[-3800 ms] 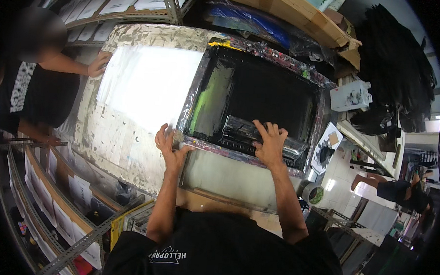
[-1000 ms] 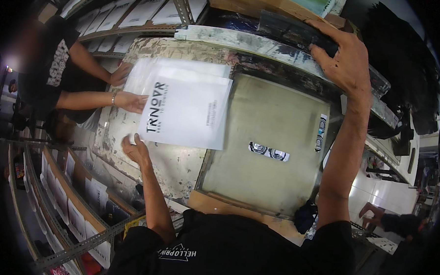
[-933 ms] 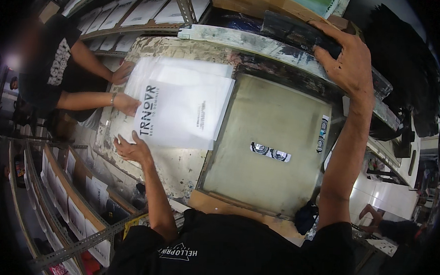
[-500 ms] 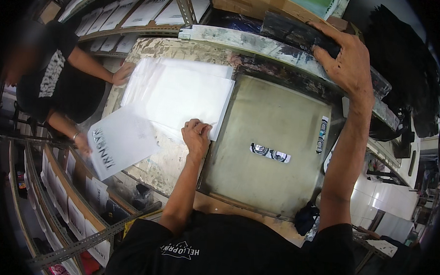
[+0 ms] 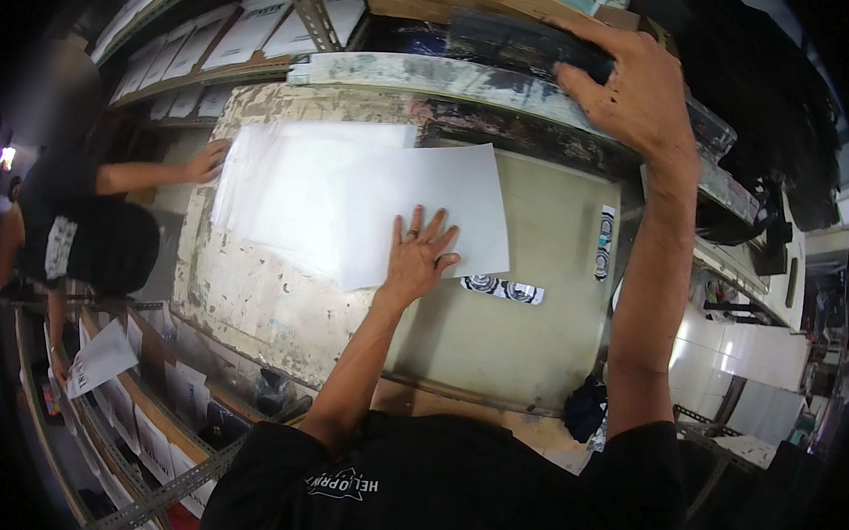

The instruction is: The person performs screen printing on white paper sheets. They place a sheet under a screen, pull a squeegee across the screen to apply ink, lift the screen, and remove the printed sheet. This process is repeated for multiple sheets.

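Your left hand (image 5: 420, 263), fingers spread, rests flat on a white sheet (image 5: 466, 186), which overlaps a pile of white sheets (image 5: 282, 173) on the bench (image 5: 244, 281) and a greenish plate (image 5: 506, 354) to its right. Your right hand (image 5: 636, 94) grips a dark bar (image 5: 500, 43) between thumb and fingers, beyond a paint-stained rail (image 5: 376, 72). A patterned sticker (image 5: 513, 291) lies just beside the sheet's lower edge. At left, a co-worker's hand (image 5: 204, 161) is at the pile's edge.
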A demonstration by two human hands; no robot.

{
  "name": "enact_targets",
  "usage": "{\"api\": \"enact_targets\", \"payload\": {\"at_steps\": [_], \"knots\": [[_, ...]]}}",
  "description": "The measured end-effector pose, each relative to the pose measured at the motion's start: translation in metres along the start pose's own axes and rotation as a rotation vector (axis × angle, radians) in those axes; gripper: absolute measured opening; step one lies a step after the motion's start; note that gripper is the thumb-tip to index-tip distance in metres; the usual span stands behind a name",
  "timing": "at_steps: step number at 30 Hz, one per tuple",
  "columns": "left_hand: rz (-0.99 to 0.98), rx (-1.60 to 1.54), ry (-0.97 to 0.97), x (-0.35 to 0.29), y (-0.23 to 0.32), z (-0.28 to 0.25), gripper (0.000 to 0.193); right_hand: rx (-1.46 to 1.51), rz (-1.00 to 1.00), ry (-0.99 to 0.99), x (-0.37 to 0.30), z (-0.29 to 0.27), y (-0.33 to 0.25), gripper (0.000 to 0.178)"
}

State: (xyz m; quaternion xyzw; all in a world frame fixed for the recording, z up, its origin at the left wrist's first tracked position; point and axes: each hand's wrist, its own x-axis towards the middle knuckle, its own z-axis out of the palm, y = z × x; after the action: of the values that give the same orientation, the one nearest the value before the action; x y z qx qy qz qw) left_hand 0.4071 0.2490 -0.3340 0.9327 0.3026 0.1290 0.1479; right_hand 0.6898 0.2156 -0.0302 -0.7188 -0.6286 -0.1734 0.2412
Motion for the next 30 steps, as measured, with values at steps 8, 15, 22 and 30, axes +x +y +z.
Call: {"api": "enact_targets", "payload": {"at_steps": [8, 15, 22, 30], "knots": [[0.322, -0.146, -0.13, 0.073, 0.075, 0.087, 0.056, 0.164, 0.042, -0.028, 0.011, -0.012, -0.014, 0.048], [0.371, -0.156, -0.305, 0.077, 0.1, 0.087, 0.054, 0.197, 0.019, 0.013, 0.009, -0.011, -0.008, 0.049], [0.4, -0.172, -0.289, 0.065, 0.098, 0.088, 0.053, 0.207, 0.013, 0.014, 0.01, -0.011, -0.009, 0.049], [0.416, -0.307, -0.167, 0.06, 0.092, 0.072, 0.059, 0.173, 0.026, -0.037, 0.009, -0.011, -0.018, 0.048]]}}
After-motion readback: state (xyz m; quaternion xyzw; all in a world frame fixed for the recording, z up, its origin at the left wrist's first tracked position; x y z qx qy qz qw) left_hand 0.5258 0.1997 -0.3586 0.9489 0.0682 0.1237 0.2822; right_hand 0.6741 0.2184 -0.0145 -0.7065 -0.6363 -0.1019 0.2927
